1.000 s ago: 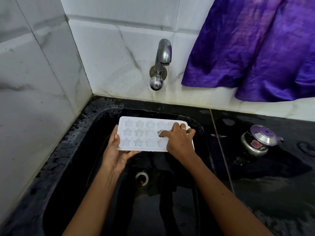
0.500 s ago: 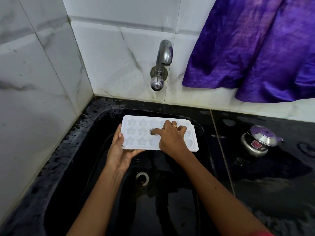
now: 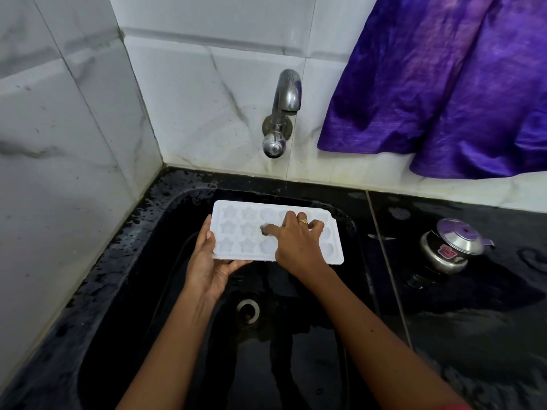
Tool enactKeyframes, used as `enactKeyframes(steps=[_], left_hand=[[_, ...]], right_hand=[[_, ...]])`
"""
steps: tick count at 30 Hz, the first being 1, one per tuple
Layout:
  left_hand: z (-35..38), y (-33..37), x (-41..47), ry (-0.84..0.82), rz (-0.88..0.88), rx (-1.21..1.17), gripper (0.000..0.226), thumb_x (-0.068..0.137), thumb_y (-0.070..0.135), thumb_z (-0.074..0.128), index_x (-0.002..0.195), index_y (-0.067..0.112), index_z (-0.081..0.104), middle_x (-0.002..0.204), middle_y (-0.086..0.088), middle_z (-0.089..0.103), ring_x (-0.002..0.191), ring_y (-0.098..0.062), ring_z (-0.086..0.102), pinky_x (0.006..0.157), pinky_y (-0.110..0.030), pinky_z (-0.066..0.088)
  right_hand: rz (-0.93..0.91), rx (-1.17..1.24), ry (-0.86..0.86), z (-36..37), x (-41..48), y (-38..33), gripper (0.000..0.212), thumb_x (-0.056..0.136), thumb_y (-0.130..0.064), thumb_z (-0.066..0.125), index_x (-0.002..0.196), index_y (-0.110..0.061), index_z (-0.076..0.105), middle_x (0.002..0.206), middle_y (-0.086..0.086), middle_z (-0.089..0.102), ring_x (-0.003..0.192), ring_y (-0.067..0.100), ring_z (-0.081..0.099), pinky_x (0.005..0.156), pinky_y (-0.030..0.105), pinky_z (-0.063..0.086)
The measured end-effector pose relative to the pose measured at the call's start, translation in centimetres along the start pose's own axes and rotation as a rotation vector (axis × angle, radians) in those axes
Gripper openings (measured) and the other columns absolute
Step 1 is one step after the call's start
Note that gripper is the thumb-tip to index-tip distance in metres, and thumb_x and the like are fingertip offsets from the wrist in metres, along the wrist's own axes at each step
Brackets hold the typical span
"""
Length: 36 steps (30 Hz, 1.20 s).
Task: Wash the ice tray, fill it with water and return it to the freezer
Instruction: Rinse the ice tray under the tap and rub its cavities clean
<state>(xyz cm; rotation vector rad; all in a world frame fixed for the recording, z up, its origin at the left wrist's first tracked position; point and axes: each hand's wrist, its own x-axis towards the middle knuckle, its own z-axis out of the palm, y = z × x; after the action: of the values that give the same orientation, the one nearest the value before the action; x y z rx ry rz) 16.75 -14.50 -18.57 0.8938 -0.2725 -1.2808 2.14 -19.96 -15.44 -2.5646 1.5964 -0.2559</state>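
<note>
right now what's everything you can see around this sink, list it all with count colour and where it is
ice tray: one, white, star and round moulds, held level over the sink
sink: one, black, wet, set in the counter corner
drain: one, metal, in the sink floor below the tray
tap: one, chrome, on the back wall, no water running
cloth: one, purple, hanging at the right wall
small pot with lid: one, steel, on the black counter to the right
wall tiles: white marbled, left and back
left hand: grip on the tray's left edge
right hand: index finger pressed into a middle mould, ring on one finger
</note>
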Motion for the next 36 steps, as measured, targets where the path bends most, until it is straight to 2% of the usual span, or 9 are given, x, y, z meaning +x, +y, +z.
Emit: enactKeyframes(steps=[4, 7, 11, 15, 22, 29, 36], left_hand=[[-0.2, 0.0, 0.0, 0.007, -0.009, 0.005, 0.038, 0.102, 0.026, 0.036, 0.138, 0.026, 0.045, 0.125, -0.004, 0.061, 0.1, -0.024, 0.066, 0.06, -0.044, 0.058], [-0.1, -0.2, 0.0, 0.014, -0.012, -0.011, 0.036, 0.102, 0.026, 0.037, 0.136, 0.027, 0.047, 0.122, -0.003, 0.063, 0.099, -0.024, 0.067, 0.059, -0.044, 0.058], [0.2, -0.2, -0.3, 0.002, -0.007, -0.022, 0.036, 0.101, 0.026, 0.037, 0.136, 0.026, 0.047, 0.122, -0.004, 0.064, 0.102, -0.027, 0.065, 0.059, -0.044, 0.058], [0.4, -0.2, -0.4, 0.002, -0.017, -0.032, 0.04, 0.102, 0.023, 0.033, 0.142, 0.022, 0.04, 0.134, -0.011, 0.055, 0.103, -0.029, 0.063, 0.059, -0.045, 0.059], [0.3, 0.0, -0.5, 0.029, -0.026, -0.049, 0.039, 0.102, 0.023, 0.036, 0.14, 0.023, 0.043, 0.128, -0.009, 0.059, 0.103, -0.029, 0.063, 0.058, -0.046, 0.059], [0.2, -0.1, -0.6, 0.016, -0.026, -0.047, 0.039, 0.102, 0.023, 0.035, 0.14, 0.022, 0.043, 0.132, -0.011, 0.057, 0.108, -0.031, 0.062, 0.061, -0.048, 0.059], [0.1, 0.5, -0.6, 0.0, -0.021, -0.033, 0.039, 0.103, 0.021, 0.033, 0.141, 0.021, 0.042, 0.134, -0.012, 0.055, 0.11, -0.032, 0.06, 0.062, -0.048, 0.059]], right_hand=[[0.01, 0.004, 0.009, -0.3, -0.3, 0.1, 0.064, 0.077, 0.005, 0.044, 0.123, -0.039, 0.054, 0.102, 0.002, 0.037, 0.108, 0.026, 0.034, 0.086, 0.04, 0.011], [0.043, 0.058, 0.014, -1.0, 0.0, -0.2, 0.061, 0.074, 0.006, 0.043, 0.118, -0.034, 0.054, 0.1, 0.001, 0.033, 0.108, 0.025, 0.034, 0.085, 0.038, 0.011], [-0.017, 0.109, 0.007, -1.4, 0.4, -1.5, 0.055, 0.075, 0.004, 0.047, 0.115, -0.033, 0.057, 0.098, -0.001, 0.029, 0.11, 0.024, 0.033, 0.085, 0.037, 0.008], [-0.037, 0.105, -0.063, -1.0, 0.7, -2.2, 0.059, 0.079, 0.003, 0.045, 0.122, -0.036, 0.056, 0.107, 0.004, 0.037, 0.11, 0.026, 0.033, 0.087, 0.039, 0.014], [-0.024, 0.102, -0.097, -0.4, 0.9, -2.5, 0.061, 0.08, 0.001, 0.043, 0.124, -0.039, 0.054, 0.11, 0.006, 0.04, 0.111, 0.027, 0.033, 0.086, 0.04, 0.014], [-0.046, -0.015, -0.032, -0.5, 0.8, -2.6, 0.052, 0.083, -0.003, 0.046, 0.123, -0.035, 0.055, 0.116, 0.008, 0.04, 0.115, 0.03, 0.032, 0.095, 0.045, 0.017], [-0.081, -0.021, -0.055, -0.6, 0.7, -2.8, 0.058, 0.083, -0.002, 0.045, 0.129, -0.037, 0.05, 0.116, 0.009, 0.041, 0.114, 0.03, 0.033, 0.093, 0.046, 0.018]])
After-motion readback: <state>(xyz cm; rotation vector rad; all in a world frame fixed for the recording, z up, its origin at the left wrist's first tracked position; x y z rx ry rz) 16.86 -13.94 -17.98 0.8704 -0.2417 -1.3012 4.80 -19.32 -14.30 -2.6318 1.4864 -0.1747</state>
